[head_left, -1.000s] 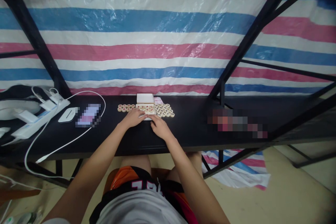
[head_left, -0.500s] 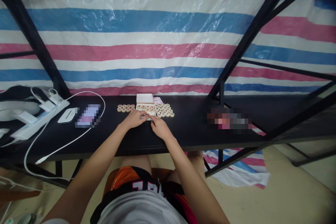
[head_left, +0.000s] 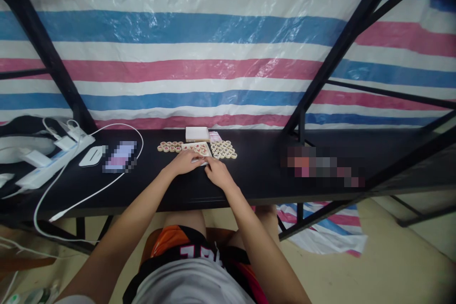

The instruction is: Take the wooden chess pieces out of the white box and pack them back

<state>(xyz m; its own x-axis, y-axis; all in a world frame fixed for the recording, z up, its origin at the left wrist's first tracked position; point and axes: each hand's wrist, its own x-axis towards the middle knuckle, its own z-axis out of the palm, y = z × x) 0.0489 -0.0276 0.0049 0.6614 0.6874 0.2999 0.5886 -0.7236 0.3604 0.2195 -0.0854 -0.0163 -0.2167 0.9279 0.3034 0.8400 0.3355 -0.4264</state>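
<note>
A shallow white box [head_left: 185,146] sits at the middle of the black table, with several round Chinese chess pieces [head_left: 198,147] marked in red inside it. My left hand [head_left: 185,162] is closed over the box's near side, its fingers above the rim and the thumb lower. From the right, my right hand [head_left: 218,172] brings bent fingertips against the near right corner, close to the left fingertips. Whatever lies between the fingertips is hidden. Two rows of red-marked pieces [head_left: 170,146] lie left of the box. Dark-marked pieces [head_left: 223,149] cluster at its right.
Behind the box stands a white lid [head_left: 197,134] beside a pink-and-white paper [head_left: 215,137]. Leftward are a blurred phone [head_left: 120,156], a white device [head_left: 91,156], a power strip [head_left: 53,161] and a looping white cable [head_left: 89,193]. Black metal posts [head_left: 309,85] frame the table.
The white box has turned slightly and slid a little left and toward me, apart from the lid. My left fingertips have shifted right, nearer the right hand, which stays about where it was.
</note>
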